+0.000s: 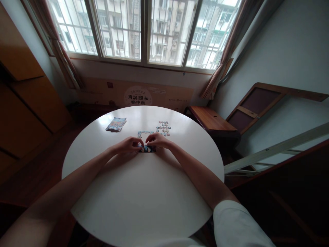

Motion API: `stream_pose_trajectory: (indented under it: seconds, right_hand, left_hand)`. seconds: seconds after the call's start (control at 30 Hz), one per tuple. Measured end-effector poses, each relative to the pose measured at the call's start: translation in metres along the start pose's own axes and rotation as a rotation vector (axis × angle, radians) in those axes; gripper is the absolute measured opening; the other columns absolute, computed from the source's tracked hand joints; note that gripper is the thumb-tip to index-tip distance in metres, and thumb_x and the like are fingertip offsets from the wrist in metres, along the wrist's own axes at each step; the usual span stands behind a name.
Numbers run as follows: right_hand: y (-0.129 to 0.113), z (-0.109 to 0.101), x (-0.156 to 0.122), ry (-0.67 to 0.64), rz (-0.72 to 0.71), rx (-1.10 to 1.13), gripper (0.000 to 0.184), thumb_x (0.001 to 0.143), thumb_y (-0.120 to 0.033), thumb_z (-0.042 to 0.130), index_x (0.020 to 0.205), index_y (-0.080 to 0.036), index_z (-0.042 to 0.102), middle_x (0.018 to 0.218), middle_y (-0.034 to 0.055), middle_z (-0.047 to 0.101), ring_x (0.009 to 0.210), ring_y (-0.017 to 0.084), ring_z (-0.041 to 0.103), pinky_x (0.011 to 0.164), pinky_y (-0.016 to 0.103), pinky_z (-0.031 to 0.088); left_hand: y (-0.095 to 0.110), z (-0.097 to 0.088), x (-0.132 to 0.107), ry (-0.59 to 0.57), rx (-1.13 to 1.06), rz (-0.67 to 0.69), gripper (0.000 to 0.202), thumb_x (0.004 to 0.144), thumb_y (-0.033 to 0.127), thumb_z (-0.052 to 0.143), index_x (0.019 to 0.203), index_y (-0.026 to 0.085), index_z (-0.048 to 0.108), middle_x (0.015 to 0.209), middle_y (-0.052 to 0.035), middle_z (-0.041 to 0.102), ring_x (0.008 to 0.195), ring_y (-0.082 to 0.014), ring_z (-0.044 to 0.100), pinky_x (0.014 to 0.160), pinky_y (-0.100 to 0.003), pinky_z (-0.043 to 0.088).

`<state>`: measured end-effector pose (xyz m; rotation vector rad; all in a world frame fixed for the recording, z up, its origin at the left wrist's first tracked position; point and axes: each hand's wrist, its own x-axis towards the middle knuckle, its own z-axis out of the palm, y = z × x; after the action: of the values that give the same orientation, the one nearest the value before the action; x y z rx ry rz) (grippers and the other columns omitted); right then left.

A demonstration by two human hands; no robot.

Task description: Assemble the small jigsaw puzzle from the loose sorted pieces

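A partly assembled jigsaw puzzle (146, 150) lies flat on the white round table (138, 192). Its dark lower rows are joined, and a thin strip of border runs along its top and left, around bare tabletop. My left hand (131, 143) rests at the puzzle's left side, thumb and index finger apart and touching it. Over the upper right part arches my right hand (157, 140), its fingertips brought close together just above the dark rows. Whatever sits between those fingertips is too small to make out. Several loose jigsaw pieces (164, 128) lie spread behind my right hand.
A crumpled printed packet (116, 124) lies on the table's far left. Beyond the table stands a printed cardboard panel (159, 96) under the barred windows. To the right are a wooden bench (210, 118) and a pale rail (277, 147); wooden cabinets (33, 106) stand left.
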<state>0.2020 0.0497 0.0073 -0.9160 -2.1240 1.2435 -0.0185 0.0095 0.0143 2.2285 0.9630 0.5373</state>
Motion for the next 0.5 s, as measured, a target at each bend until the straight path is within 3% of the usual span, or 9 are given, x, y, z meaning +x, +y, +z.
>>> stream_pose_trajectory:
  seconds: [0.27, 0.5]
  right_hand:
    - [0.006, 0.000, 0.005, -0.054, -0.009, -0.064, 0.017, 0.064, -0.020, 0.069, 0.078, -0.009, 0.071, 0.055, -0.0040, 0.049, 0.055, 0.007, 0.043, 0.051, 0.020, 0.030]
    - [0.006, 0.001, 0.004, -0.038, -0.033, -0.104, 0.015, 0.066, -0.015, 0.066, 0.078, -0.009, 0.071, 0.056, -0.0037, 0.050, 0.055, 0.007, 0.044, 0.051, 0.019, 0.030]
  left_hand:
    - [-0.011, 0.005, 0.004, 0.029, 0.014, -0.028, 0.030, 0.082, 0.040, 0.056, 0.091, 0.014, 0.069, 0.053, 0.0045, 0.043, 0.048, -0.0066, 0.037, 0.047, -0.018, 0.026]
    - [-0.006, 0.002, 0.002, 0.010, 0.053, 0.004, 0.029, 0.083, 0.037, 0.054, 0.092, 0.014, 0.069, 0.056, 0.0047, 0.041, 0.050, -0.0065, 0.036, 0.049, -0.018, 0.027]
